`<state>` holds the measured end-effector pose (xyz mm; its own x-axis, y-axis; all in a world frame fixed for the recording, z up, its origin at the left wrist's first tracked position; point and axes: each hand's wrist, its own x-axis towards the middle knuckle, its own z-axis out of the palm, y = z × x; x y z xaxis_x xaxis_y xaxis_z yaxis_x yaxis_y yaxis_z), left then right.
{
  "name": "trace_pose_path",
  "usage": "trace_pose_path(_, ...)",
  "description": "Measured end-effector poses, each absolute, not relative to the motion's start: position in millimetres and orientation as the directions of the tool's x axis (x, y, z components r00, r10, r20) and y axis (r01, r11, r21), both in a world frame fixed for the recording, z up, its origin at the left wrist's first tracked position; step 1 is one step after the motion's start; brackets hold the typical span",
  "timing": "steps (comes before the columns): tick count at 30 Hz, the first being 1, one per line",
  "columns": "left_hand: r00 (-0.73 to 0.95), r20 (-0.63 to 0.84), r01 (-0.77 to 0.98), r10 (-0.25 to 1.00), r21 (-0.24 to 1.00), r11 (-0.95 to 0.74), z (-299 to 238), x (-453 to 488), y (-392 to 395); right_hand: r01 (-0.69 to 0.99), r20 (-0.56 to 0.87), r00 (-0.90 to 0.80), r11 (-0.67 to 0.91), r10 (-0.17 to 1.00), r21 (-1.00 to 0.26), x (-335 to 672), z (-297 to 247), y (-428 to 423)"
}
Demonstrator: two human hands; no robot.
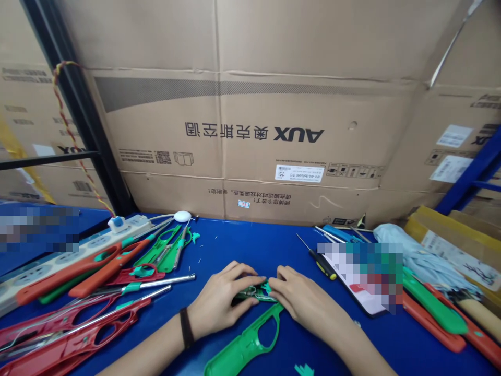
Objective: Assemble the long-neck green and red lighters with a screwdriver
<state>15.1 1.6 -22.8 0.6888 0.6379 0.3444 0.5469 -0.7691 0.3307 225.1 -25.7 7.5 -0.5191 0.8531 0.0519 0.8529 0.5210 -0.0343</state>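
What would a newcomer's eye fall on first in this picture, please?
Likely the left hand and right hand, meeting at mid-table, pinching the far end of a green plastic handle. Left of them, a heap of red handle shells litters the blue table; an AUX cardboard box fills the background.

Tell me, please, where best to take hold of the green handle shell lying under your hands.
Take the green handle shell by its open loop, coming from the near left: that end lies free on the blue table, while the left hand and right hand cover its front end.
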Motion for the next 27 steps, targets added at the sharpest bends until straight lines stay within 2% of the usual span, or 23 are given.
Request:
trace_pose_path(6, 0.707, 0.343, 0.548, 0.619, 0.288, -0.786, -19.9, 16.4, -1.5, 0.839, 0.049, -0.528, 0.53, 0.848, -0.123, 225.3, 9.3, -29.2)
trace_pose_path(13, 0.706, 0.349, 0.539, 0.616, 0.299, -0.787, -20.5, 15.2, -1.5, 0.844, 0.026, -0.502, 0.497, 0.864, -0.205, 232.1, 13.2, -31.2)
trace_pose_path(22, 0.749, 0.344, 0.531, 0.567, 0.201, -0.823, -19.9, 16.7, -3.7, 0.859, 0.055, -0.48, 0.482, 0.875, -0.171, 230.5, 11.4, -31.1)
trace_pose_path(27, 0.697, 0.372, 0.536, 0.614, 0.299, -0.79, -20.4, 17.0, -3.1, 0.833, 0.096, -0.524, 0.533, 0.846, -0.151, 231.0, 7.4, -26.5)
